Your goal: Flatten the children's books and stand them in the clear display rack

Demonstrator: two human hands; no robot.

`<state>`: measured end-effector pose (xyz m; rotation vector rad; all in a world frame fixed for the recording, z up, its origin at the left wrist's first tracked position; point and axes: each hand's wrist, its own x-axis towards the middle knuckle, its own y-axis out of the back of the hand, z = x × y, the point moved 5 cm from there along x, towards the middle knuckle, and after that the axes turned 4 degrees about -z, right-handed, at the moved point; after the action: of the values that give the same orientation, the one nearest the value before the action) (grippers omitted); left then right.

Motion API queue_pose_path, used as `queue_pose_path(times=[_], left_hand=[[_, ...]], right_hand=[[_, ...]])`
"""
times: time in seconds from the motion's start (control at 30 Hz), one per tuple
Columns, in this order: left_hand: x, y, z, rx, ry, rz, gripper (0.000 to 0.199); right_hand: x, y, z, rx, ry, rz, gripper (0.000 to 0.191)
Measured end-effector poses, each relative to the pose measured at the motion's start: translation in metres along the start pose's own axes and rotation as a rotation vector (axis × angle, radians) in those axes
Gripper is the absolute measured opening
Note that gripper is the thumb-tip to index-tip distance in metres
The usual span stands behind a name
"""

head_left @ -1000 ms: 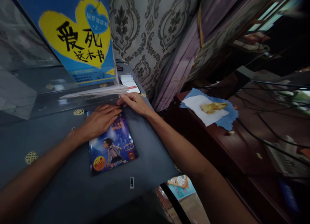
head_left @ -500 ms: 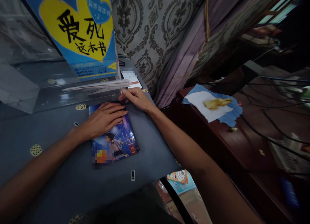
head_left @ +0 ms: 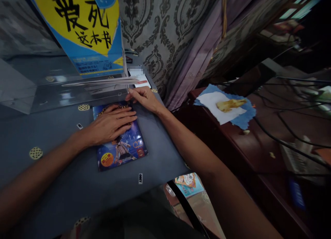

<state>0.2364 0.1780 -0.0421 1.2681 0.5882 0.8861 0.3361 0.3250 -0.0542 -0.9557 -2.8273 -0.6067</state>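
Note:
A blue paperback book with a cartoon figure on its cover lies flat on the grey-blue table cover. Resting across the book's upper part is my left hand, palm down with fingers stretched out. My right hand is just past the book's upper right corner, its fingers curled and pressed together. Whatever may be between those fingertips is hidden. They are beside the end of thin papers on a clear plastic stand. A phone with a lit screen lies behind my right hand.
A large blue and yellow book stands upright at the back left. To the right, a dark red wooden surface holds a blue cloth, white paper and black cables. A purple curtain hangs by the patterned wall.
The view has tilted down slightly, so things sit a little higher in the picture. Both hands keep nearly the same places at the book, which stays flat.

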Motion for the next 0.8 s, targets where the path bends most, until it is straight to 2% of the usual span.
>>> queue_pose_path(times=[0.13,0.4,0.8], left_hand=[[-0.002,0.002,0.002,-0.027,-0.031,-0.009,0.046],[-0.004,0.005,0.017,-0.01,-0.097,0.019,0.044],[-0.005,0.01,0.048,-0.086,-0.223,-0.05,0.037]], right_hand=[[0.0,0.0,0.001,-0.017,-0.014,0.005,0.057],[-0.001,0.0,-0.001,0.002,0.055,-0.005,0.062],[0.0,0.001,0.0,-0.031,0.019,-0.007,0.059]])
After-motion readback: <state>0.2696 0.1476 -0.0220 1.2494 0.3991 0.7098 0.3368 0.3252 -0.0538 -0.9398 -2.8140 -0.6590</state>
